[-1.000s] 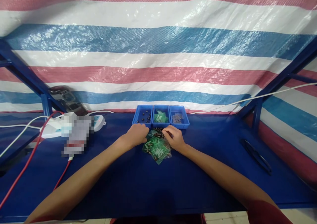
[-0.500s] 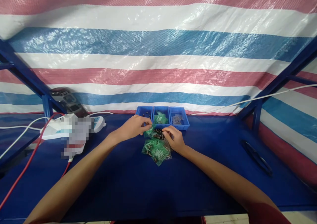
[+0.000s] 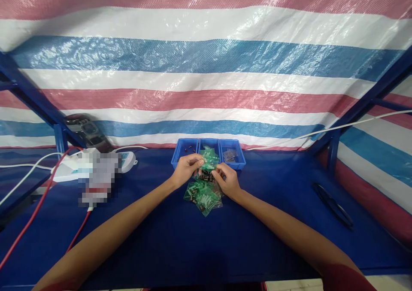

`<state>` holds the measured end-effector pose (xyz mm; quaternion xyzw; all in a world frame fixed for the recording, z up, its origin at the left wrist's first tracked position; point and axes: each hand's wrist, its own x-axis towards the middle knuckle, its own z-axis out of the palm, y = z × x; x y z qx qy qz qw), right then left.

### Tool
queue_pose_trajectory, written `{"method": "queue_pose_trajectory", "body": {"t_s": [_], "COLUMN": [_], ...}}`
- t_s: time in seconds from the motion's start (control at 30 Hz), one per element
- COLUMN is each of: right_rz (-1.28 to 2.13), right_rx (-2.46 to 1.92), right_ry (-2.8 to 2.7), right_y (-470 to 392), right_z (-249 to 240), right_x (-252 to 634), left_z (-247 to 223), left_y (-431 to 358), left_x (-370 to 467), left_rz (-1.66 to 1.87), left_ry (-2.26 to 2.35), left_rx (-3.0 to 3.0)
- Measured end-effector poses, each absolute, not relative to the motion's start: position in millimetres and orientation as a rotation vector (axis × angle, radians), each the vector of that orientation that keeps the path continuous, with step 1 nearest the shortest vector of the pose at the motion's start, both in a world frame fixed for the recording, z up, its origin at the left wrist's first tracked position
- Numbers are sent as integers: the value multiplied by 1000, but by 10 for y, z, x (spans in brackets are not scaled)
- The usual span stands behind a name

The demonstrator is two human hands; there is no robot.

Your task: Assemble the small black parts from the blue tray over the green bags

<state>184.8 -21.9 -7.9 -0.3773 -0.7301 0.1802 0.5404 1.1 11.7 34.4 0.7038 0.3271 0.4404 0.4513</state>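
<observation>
A small green plastic bag (image 3: 210, 158) is spread between my hands, in front of the middle blue bin (image 3: 209, 141). My left hand (image 3: 186, 170) pinches its left side. At the bag's right edge, the thumb and fingers of my right hand (image 3: 229, 181) are closed on it; whether they also hold a small part is hidden. Just below the fingers lies a pile of small dark metal parts (image 3: 206, 176). Nearer to me is a heap of filled green bags (image 3: 204, 195) with metal pieces showing through.
The left blue bin (image 3: 180, 147) holds a few dark parts, and the right blue bin (image 3: 240, 160) small clear bags. A power strip (image 3: 128, 161) with cables stands left. Black glasses or a similar dark object (image 3: 333, 205) lie right. Striped sheeting (image 3: 206, 55) hangs behind.
My left hand has moved right, bringing the green bag over to my right hand. My right hand has stayed nearly in place, its fingertips now at the bag's edge.
</observation>
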Motion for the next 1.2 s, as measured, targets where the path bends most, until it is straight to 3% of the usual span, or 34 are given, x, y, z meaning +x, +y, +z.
{"method": "queue_pose_trajectory", "body": {"t_s": [0.53,1.2], "right_rz": [368,348], "right_rx": [-961,-943], "right_ry": [-1716,-1733], "right_y": [-223,-190], "right_z": [-79,-84], "right_x": [1869,1866], "left_z": [48,44], "left_y": [-20,-36], "left_x": [6,5], "left_rz": [1294,1272], "left_ry": [968,987], "left_rx": [2254,2375]}}
